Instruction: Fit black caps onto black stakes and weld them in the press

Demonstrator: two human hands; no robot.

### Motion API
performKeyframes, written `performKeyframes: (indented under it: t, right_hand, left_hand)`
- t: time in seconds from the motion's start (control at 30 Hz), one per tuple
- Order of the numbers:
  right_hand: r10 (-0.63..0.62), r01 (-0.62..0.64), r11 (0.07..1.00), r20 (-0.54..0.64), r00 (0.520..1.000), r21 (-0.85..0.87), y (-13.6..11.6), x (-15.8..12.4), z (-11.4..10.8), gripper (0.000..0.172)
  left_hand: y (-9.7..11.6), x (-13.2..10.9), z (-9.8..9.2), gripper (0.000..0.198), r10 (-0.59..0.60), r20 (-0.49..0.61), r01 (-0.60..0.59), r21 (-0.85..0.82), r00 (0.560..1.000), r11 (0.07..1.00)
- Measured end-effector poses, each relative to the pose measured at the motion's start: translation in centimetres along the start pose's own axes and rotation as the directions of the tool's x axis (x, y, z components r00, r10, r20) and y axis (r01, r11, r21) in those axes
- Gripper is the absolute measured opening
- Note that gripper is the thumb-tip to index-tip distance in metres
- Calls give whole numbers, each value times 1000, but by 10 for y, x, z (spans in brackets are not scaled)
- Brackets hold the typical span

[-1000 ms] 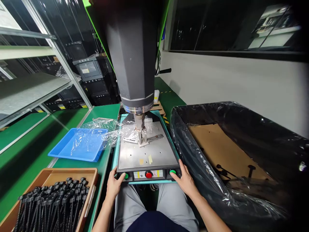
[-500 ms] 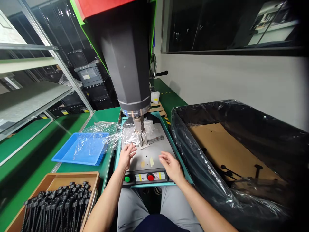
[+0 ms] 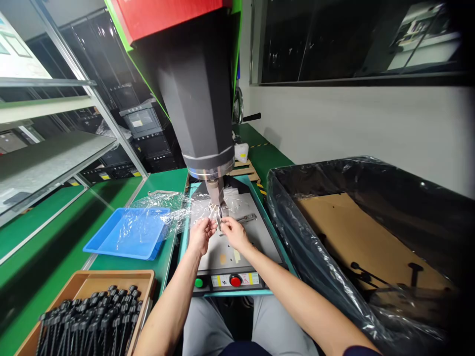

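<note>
Both hands are at the small metal fixture (image 3: 219,215) beneath the tip of the press head (image 3: 215,190). My left hand (image 3: 201,236) is just left of the fixture, with its fingers half curled and slightly apart; I see nothing in it. At the fixture's front right, my right hand (image 3: 235,234) has thumb and fingertips closed together. Anything between those fingertips is too small or hidden to make out. Under both hands lies the grey metal base plate (image 3: 213,257). A flat metal bar (image 3: 248,217) extends right from the fixture.
A green button (image 3: 199,283) and a red button (image 3: 235,281) sit on the plate's front. At left are a blue tray (image 3: 107,237) under clear plastic film (image 3: 163,210) and a brown tray (image 3: 83,279) of black capped rods (image 3: 92,316). A plastic-lined bin (image 3: 293,217) stands right.
My right hand has moved left and forward to the fixture, and its fingers have closed together. The left hand has shifted slightly right, toward the fixture. The view has tilted a little.
</note>
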State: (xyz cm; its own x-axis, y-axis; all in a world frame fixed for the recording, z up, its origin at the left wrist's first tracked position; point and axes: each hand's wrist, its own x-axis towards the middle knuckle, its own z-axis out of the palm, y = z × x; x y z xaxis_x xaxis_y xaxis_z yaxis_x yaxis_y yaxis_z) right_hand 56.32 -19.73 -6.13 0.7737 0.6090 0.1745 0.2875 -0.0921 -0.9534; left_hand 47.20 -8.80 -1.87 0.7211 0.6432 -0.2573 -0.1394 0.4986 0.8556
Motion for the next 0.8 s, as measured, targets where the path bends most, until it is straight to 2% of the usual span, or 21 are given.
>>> performKeyframes:
  t: [0.07,0.17,0.23,0.33,0.43,0.5,0.57,0.63,0.73,0.8]
  right_hand:
    - [-35,32,999,-108,994,-35,-5,7,-2,30]
    - [-120,95,990,-263,957,-106,-15,18,-7,34]
    - [-204,147,969,-312,928,-196,-22,28,-10,39]
    - [-282,202,925,-230,931,-321,-31,46,-14,38]
    - [-257,201,925,-140,956,-322,-37,59,-16,26]
    - [-290,241,925,-138,947,-295,-41,60,-18,22]
    - [-341,295,921,-161,926,-255,-44,53,-21,21]
    - [-331,300,937,-184,925,-178,-47,37,-26,22]
    - [-174,184,978,-108,979,94,-50,0,-36,28]
    - [-37,32,936,10,999,350,-50,-26,-42,33]
  left_hand:
    - [1,0,1,30,5,23,-5,7,1000,1000]
    - [5,1,2,32,12,41,-11,-6,999,1000]
    - [7,1,3,33,18,45,-18,-17,999,1000]
    - [12,2,5,34,23,49,-21,-35,999,999]
    - [15,1,7,33,21,44,-19,-44,999,999]
    - [16,2,8,32,21,30,-20,-42,999,999]
    - [16,2,8,31,23,20,-22,-35,1000,999]
    - [14,3,7,29,23,16,-23,-20,1000,1000]
    - [7,0,3,27,-4,7,4,27,1000,1000]
    - [0,-7,-3,29,-58,15,57,72,998,996]
